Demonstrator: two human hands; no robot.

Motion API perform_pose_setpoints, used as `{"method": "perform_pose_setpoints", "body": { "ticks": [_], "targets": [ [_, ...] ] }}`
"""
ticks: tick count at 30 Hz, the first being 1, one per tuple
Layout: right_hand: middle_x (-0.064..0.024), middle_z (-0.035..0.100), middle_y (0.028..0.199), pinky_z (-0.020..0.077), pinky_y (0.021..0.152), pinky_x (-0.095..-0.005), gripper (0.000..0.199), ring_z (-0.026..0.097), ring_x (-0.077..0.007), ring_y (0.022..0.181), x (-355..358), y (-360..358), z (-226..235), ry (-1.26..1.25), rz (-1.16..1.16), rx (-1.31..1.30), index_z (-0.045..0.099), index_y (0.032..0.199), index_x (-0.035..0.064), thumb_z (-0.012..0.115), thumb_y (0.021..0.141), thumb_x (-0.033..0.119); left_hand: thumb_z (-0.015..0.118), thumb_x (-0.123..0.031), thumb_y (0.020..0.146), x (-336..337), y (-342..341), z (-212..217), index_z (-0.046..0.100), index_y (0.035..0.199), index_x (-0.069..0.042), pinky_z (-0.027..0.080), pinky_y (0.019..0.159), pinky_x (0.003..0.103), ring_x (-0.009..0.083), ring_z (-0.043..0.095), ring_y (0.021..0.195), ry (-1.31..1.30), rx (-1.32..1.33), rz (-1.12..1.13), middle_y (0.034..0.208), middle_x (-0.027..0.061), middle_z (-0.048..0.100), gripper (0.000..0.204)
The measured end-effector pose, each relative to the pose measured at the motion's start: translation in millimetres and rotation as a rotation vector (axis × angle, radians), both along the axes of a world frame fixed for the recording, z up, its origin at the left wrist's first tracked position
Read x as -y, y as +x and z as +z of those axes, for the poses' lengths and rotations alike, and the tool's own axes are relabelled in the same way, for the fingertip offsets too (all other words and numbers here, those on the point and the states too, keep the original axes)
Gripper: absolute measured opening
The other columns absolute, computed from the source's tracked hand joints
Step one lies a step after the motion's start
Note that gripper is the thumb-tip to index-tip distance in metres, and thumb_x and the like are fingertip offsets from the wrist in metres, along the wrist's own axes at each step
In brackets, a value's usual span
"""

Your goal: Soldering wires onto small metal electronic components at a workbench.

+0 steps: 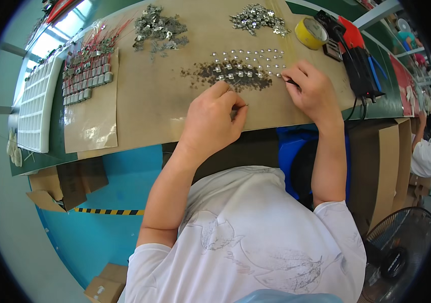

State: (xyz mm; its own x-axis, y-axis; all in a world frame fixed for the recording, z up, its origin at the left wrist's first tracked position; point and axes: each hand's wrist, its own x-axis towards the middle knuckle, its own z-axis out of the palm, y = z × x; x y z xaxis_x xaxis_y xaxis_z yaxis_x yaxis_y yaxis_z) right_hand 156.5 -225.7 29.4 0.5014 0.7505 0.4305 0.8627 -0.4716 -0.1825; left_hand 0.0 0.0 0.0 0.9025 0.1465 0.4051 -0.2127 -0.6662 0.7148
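My left hand (213, 113) is at the near side of the scattered parts, its fingers closed in a pinch. A tiny dark tip shows at its fingers, too small to name. My right hand (312, 92) is to the right of the rows, thumb and fingers pinched on a small dark object (291, 82) whose kind I cannot make out. Between and beyond the hands, small shiny metal pieces (241, 74) stand in several rows. Beneath the nearer rows spreads a scatter of tiny brown parts (203, 76). All lie on a brown board (150, 101).
Heaps of metal parts (159, 28) and shiny clips (258, 19) lie at the back. Small motors with red wires (86, 76) and a white compartment tray (37, 111) are at left. Yellow tape (310, 34) and a black device (361, 70) stand at right; a fan (397, 260) is below.
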Motion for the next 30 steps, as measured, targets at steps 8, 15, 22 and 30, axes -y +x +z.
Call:
{"method": "perform_pose_setpoints", "body": {
  "ticks": [8,15,22,30],
  "targets": [
    [-0.0082,0.070,0.095,0.0590,0.065,-0.0396,0.027,0.072,-0.0306,0.076,-21,-54,7,0.166,0.129,-0.135,0.076,0.108,0.0091,0.080,0.082,0.003,0.080,-0.005,0.083,-2,0,2,0.074,0.085,-0.004,0.058,0.070,0.043,0.0323,0.070,0.079,0.016,0.006,-0.042,0.089,0.0095,0.067,0.006],
    [-0.0086,0.069,0.090,0.0574,0.062,-0.0383,0.024,0.070,-0.0292,0.073,-33,-66,0,0.189,0.224,-0.190,0.073,0.098,0.0049,0.082,0.077,-0.003,0.081,-0.004,0.083,-1,-1,2,0.074,0.087,-0.003,0.058,0.070,0.043,0.0326,0.070,0.081,-0.006,0.024,-0.067,0.091,0.0096,0.067,0.008],
    [-0.0079,0.068,0.089,0.0584,0.066,-0.0411,0.018,0.071,-0.0309,0.077,-13,-38,0,0.137,0.080,-0.055,0.073,0.097,0.0113,0.077,0.082,0.002,0.085,-0.005,0.086,-3,0,1,0.077,0.095,-0.001,0.053,0.061,0.033,0.0197,0.064,0.066,-0.035,0.061,-0.077,0.089,0.0067,0.066,0.012],
    [-0.0076,0.073,0.095,0.0593,0.068,-0.0398,0.020,0.072,-0.0315,0.080,11,8,-2,0.098,0.020,0.050,0.076,0.100,0.0082,0.078,0.082,0.001,0.084,-0.006,0.087,-1,-1,0,0.078,0.093,-0.001,0.050,0.059,0.034,0.0196,0.060,0.062,-0.042,0.031,-0.023,0.083,0.0066,0.063,0.010]
  ]
}}
